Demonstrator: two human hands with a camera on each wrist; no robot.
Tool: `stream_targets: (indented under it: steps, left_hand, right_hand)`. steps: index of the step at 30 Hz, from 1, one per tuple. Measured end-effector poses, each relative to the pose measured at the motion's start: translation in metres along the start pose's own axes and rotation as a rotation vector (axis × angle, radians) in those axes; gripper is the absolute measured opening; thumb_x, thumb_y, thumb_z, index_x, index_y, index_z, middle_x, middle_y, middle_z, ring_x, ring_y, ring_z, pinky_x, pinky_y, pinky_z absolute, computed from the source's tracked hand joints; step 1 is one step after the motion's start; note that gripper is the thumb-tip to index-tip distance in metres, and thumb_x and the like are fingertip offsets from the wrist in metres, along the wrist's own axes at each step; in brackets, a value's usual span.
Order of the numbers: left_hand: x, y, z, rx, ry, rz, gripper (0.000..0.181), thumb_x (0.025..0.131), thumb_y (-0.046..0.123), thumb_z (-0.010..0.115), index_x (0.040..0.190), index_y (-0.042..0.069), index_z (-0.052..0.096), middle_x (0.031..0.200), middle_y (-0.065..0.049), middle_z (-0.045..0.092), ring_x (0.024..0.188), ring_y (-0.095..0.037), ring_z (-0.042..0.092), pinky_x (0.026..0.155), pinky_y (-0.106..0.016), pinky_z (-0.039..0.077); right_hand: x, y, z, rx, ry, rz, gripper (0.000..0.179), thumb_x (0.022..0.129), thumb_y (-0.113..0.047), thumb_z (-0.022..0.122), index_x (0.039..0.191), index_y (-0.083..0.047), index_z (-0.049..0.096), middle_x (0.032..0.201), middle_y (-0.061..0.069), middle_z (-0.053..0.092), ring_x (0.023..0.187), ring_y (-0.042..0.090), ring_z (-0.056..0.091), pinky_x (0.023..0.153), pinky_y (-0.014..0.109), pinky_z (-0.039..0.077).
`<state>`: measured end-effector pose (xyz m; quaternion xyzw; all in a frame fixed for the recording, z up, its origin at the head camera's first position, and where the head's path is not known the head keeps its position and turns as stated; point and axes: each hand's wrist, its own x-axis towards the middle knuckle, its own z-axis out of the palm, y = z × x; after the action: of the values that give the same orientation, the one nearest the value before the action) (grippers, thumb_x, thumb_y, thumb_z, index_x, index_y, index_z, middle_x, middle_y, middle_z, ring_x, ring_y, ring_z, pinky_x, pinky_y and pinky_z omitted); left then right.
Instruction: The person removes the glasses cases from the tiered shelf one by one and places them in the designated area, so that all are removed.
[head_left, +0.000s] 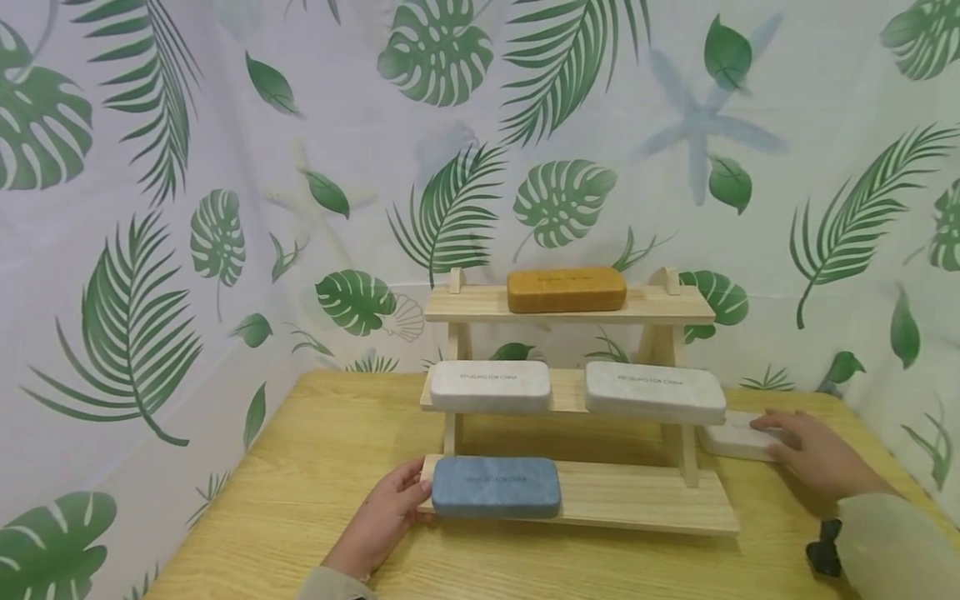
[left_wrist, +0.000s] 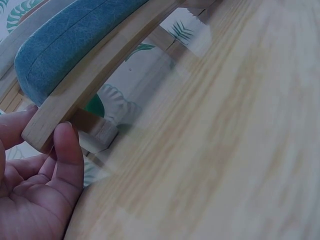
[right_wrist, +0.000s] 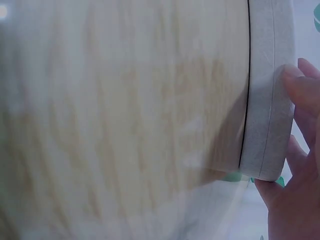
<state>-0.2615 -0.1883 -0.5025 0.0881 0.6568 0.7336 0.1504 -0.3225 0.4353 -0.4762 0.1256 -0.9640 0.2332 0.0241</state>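
Wooden shelf (head_left: 637, 493) pinched by left fingers (left_wrist: 68, 145); right fingers (right_wrist: 302, 92) grip white case (head_left: 733, 438) (right end covered).

wooden table (head_left: 337, 433) | stand (head_left: 637, 498), white case (head_left: 731, 442) | on stand: four cases (head_left: 496, 492)

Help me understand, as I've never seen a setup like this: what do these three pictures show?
There is no machine, only a person's bare hands: left hand and right hand. The widest picture comes from a camera worn on the head; the other two come from a camera on each wrist. On the table stands a three-level wooden rack, bearing an orange case on top, two white cases in the middle and a blue case at the bottom. The left hand pinches the left end of the bottom shelf; the right hand grips another white case by the rack's right side.
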Motion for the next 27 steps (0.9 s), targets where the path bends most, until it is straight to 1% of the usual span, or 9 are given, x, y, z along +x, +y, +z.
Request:
stream_targets:
  steps: [1, 4, 7, 9, 15, 22, 27]
  left_hand:
    - [0.000, 0.000, 0.000, -0.003, -0.001, 0.000, 0.062, 0.108, 0.020, 0.051, 0.156, -0.007, 0.023, 0.138, -0.017, 0.055, 0.111, -0.020, 0.059, 0.087, -0.036, 0.053]
    - [0.000, -0.001, 0.000, -0.007, 0.000, 0.007, 0.061, 0.108, 0.019, 0.051, 0.156, -0.008, 0.023, 0.136, -0.016, 0.056, 0.110, -0.020, 0.059, 0.087, -0.036, 0.053]
    - [0.001, -0.002, 0.000, -0.012, 0.004, 0.011, 0.061, 0.108, 0.017, 0.051, 0.156, -0.008, 0.023, 0.134, -0.016, 0.057, 0.109, -0.020, 0.059, 0.086, -0.035, 0.053]
    - [0.001, -0.003, 0.000, -0.010, 0.003, 0.013, 0.062, 0.108, 0.017, 0.051, 0.156, -0.009, 0.022, 0.133, -0.017, 0.056, 0.108, -0.020, 0.059, 0.086, -0.036, 0.053]
    - [0.002, -0.002, 0.000, 0.004, 0.006, 0.015, 0.064, 0.108, 0.020, 0.052, 0.156, -0.008, 0.021, 0.137, -0.018, 0.055, 0.110, -0.020, 0.059, 0.087, -0.036, 0.053]
    - [0.001, -0.002, -0.001, 0.004, 0.000, 0.011, 0.064, 0.108, 0.018, 0.051, 0.156, -0.010, 0.019, 0.136, -0.018, 0.055, 0.110, -0.020, 0.059, 0.089, -0.037, 0.053]
    - [0.000, -0.003, 0.000, 0.001, 0.004, 0.018, 0.065, 0.108, 0.019, 0.052, 0.156, -0.010, 0.020, 0.135, -0.018, 0.055, 0.110, -0.020, 0.059, 0.089, -0.038, 0.053]
  right_hand:
    - [0.000, 0.000, 0.000, 0.008, -0.003, 0.007, 0.038, 0.101, -0.018, 0.063, 0.133, 0.001, 0.059, 0.144, 0.042, 0.037, 0.128, 0.069, 0.025, 0.097, 0.080, 0.023]
    - [0.001, 0.000, 0.001, 0.028, -0.015, 0.037, 0.050, 0.100, -0.030, 0.066, 0.137, 0.002, 0.056, 0.147, 0.043, 0.032, 0.131, 0.072, 0.017, 0.099, 0.082, 0.019]
    - [0.001, -0.001, 0.002, 0.031, -0.023, 0.059, 0.065, 0.097, -0.042, 0.068, 0.142, 0.003, 0.053, 0.149, 0.043, 0.030, 0.132, 0.071, 0.015, 0.098, 0.082, 0.018]
    - [0.002, -0.001, 0.003, 0.016, -0.022, 0.064, 0.069, 0.096, -0.046, 0.068, 0.143, 0.003, 0.051, 0.149, 0.042, 0.030, 0.132, 0.071, 0.015, 0.098, 0.083, 0.017]
    - [0.005, 0.001, 0.007, -0.060, 0.010, 0.059, 0.067, 0.097, -0.045, 0.066, 0.141, 0.003, 0.053, 0.147, 0.041, 0.034, 0.130, 0.068, 0.023, 0.100, 0.080, 0.019]
    - [0.003, 0.000, 0.012, -0.077, 0.022, 0.084, 0.065, 0.097, -0.045, 0.067, 0.140, 0.002, 0.055, 0.146, 0.041, 0.035, 0.129, 0.065, 0.028, 0.100, 0.079, 0.022]
    - [-0.001, -0.006, 0.011, -0.079, 0.043, 0.067, 0.064, 0.097, -0.041, 0.068, 0.140, 0.004, 0.054, 0.144, 0.044, 0.035, 0.127, 0.065, 0.030, 0.099, 0.078, 0.024]
